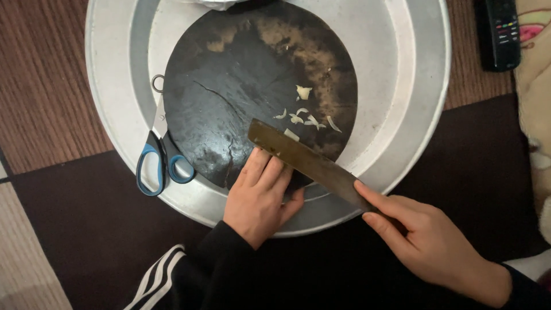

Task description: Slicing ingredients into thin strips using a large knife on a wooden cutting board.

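Hands: we count two; our right hand (427, 238) grips one knife (307, 162) by its handle, our left hand (261, 195) rests with fingers together, flat on one round dark board (229, 86).
Blade: lies across the board's near edge.
Scraps: about seven pale pieces (303, 115) beside the blade.
Scissors: one blue-handled pair (162, 163) on one metal tray (402, 86).

Scissors (160, 158) block the board's (229, 115) left edge; its far side lies open.

Right hand (425, 235) grips knife (304, 161); left hand (261, 195) steadies board (229, 103).
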